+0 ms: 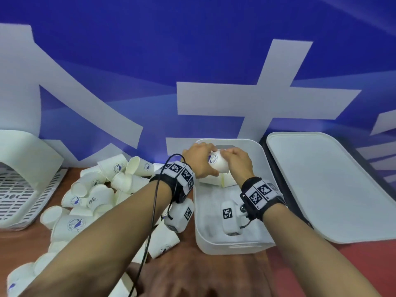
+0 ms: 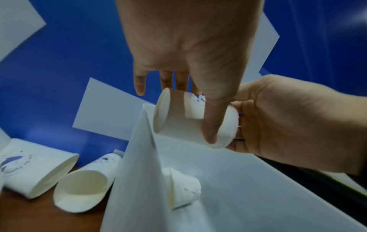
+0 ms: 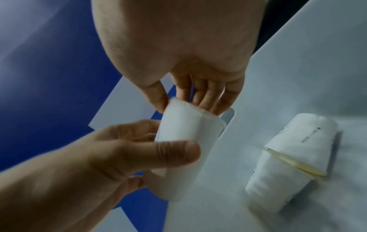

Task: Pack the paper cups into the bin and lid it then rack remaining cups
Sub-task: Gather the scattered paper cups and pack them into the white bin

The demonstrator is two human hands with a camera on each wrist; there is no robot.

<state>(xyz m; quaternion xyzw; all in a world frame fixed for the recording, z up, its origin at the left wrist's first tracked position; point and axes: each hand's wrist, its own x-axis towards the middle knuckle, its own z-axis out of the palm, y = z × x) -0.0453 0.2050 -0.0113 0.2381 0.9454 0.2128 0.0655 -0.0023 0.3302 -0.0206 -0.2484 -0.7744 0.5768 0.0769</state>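
I see a white paper cup (image 1: 216, 162) held in the air over the far end of the white bin (image 1: 203, 236), lying on its side, with both hands on it. My left hand (image 1: 198, 158) grasps it around the wall, thumb pressed along the near side and the fingers (image 2: 140, 84) reaching past its open mouth, as the left wrist view shows. My right hand (image 1: 236, 161) closes its thumb and fingers on the cup's base end. Below them, on the bin floor at the far end, two more cups (image 1: 222, 180) lie on their sides, one nested in the other by the right wrist view. The bin's flat white lid (image 1: 325, 185) rests on the table just to the right of the bin, off it. To the left of the bin a loose heap of paper cups (image 1: 102, 189) is strewn over the brown table (image 1: 23, 243), most of them tipped over. Further left, at the table's edge, stands the white slotted rack (image 1: 21, 189)
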